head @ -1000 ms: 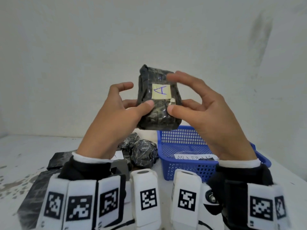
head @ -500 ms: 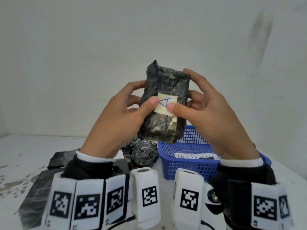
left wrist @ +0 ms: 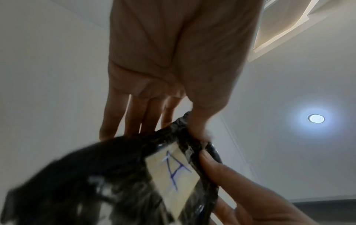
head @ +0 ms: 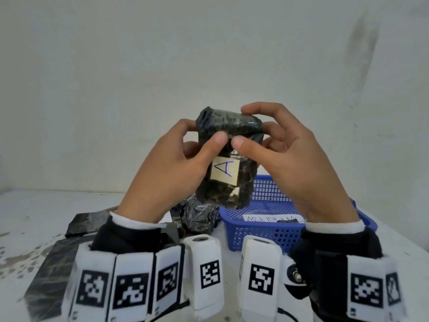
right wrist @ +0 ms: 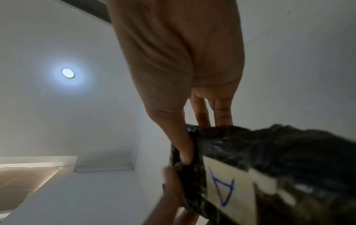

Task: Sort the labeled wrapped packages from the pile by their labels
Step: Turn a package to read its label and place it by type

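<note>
Head view: both hands are holding one black wrapped package [head: 228, 156] upright in the air, above the pile [head: 199, 214] and the near-left corner of the blue basket [head: 262, 231]. The left hand [head: 167, 173] is grasping the package's left edge, its thumb lying on the front face and its fingers [head: 185, 126] curling behind. The right hand [head: 292, 168] is grasping the right edge likewise, with its forefinger arching over the top. The two thumbs are nearly meeting just above a pale label [head: 224, 171] bearing a blue letter A. On the white bench [head: 46, 205] flat black packages [head: 86, 220] are lying at the left; a white slip [head: 271, 218] with writing, too small to read, is sitting in the basket.

Left wrist view: the left palm [left wrist: 173, 53] and fingers [left wrist: 133, 115] are showing from below, with the label [left wrist: 173, 172] and the right thumb [left wrist: 213, 166] beside it. A round ceiling lamp [left wrist: 316, 118], hidden from the head view, is glowing.

Right wrist view: the right hand [right wrist: 179, 53] is pressing its thumb on the package [right wrist: 269, 149]; the lamp [right wrist: 68, 73] is appearing here too.
</note>
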